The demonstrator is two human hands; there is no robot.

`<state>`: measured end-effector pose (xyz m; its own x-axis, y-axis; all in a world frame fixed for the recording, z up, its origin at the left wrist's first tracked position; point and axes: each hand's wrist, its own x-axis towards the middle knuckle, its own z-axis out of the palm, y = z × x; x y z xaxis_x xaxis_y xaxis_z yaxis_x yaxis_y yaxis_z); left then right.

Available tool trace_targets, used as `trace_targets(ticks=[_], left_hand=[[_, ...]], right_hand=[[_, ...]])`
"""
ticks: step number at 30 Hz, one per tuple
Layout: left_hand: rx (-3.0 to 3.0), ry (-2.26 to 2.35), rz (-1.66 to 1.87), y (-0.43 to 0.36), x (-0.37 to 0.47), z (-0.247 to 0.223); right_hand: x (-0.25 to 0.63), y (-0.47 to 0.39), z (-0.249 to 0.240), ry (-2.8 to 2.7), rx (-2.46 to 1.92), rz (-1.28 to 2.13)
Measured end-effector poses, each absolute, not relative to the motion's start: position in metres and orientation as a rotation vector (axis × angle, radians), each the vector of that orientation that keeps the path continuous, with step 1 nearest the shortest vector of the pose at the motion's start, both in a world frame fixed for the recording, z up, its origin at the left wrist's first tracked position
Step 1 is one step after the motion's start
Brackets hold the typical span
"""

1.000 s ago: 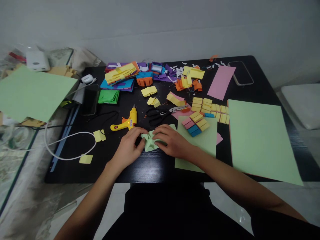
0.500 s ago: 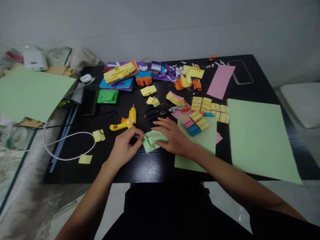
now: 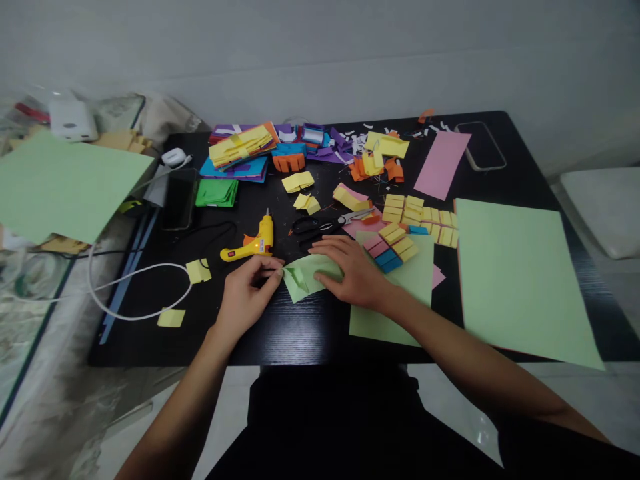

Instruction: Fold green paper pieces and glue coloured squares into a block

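So the left hand (image 3: 247, 293) is pinching a corner of a small light-green paper piece (image 3: 297, 280) between thumb and fingers, just above the glossy black wood-grain counter (image 3: 290, 333). The right hand (image 3: 357, 275) is lying spread over the other end, fingers loosely bent; can't tell if they're gripping or just steadying it.

Progress-wise, I'd call this piece partly shaped: thin, matte paper is showing creases and a raised flap beside the left fingertips, while the part by the right fingers is looking mostly smooth. Right of the right fingers, a flat pale-green sheet (image 3: 390, 320) is sitting uncreased under a chunky block of folded yellow, pink and blue paper (image 3: 391, 248), which looks done. The big smooth green sheet (image 3: 520, 280) further right is looking unworked too.

Just beyond the left fingers a yellow plastic glue gun (image 3: 260, 245) is lying on its side, and black-handled metal scissors (image 3: 320, 228) are resting beyond the right ones. Farthest out, layered folded-paper bundles (image 3: 243, 148) are piling up near curly white scraps (image 3: 355, 143).
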<state>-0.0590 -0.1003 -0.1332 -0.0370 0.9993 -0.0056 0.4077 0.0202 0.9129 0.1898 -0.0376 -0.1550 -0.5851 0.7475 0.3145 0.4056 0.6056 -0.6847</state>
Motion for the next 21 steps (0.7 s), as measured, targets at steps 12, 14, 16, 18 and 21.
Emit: trace_targets(ticks=[12, 14, 16, 18, 21], left_hand=[[1.637, 1.552, 1.014, -0.098, -0.060, -0.130], [1.795, 1.550, 0.972, -0.097, -0.059, -0.129], [1.936, 1.533, 0.930, -0.094, -0.058, -0.131], [2.060, 1.522, 0.893, -0.093, -0.056, -0.134], [2.221, 1.530, 0.843, -0.093, -0.051, -0.140]], right_hand=[[0.194, -0.034, -0.146, -2.173, -0.878, 0.761], [0.194, -0.036, -0.147, -2.215, -0.870, 0.727], [0.192, -0.039, -0.147, -2.250, -0.839, 0.716], [0.190, -0.043, -0.148, -2.277, -0.776, 0.721], [0.185, -0.048, -0.149, -2.303, -0.659, 0.740]])
